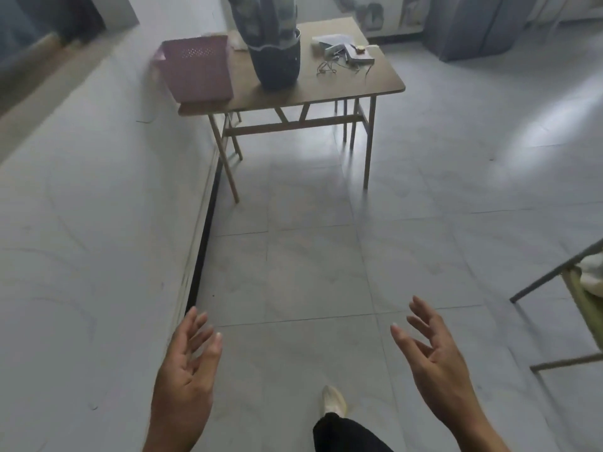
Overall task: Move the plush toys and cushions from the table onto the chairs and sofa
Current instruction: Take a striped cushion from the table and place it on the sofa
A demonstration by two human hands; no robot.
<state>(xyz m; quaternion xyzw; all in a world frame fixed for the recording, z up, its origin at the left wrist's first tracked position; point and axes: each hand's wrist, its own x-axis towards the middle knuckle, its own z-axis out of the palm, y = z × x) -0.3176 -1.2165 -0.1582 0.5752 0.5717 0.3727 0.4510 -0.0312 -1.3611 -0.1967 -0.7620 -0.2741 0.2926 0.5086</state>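
A brown folding table (375, 83) stands ahead at the top of the view. On it sits a tall dark grey and blue plush item (270, 37), upright in the middle, its top cut off by the frame. My left hand (186, 363) and my right hand (434, 357) are held out low in front of me, both open and empty, far short of the table. At the right edge a metal-framed chair (577, 301) with a green seat carries something white and soft (592, 272), only partly visible.
A pink perforated basket (195, 68) stands on the table's left end. Small boxes, papers (342, 48) and a cord lie on its right end. A raised grey platform (98, 223) runs along the left. Tiled floor stretches between me and the table. My foot (332, 401) shows below.
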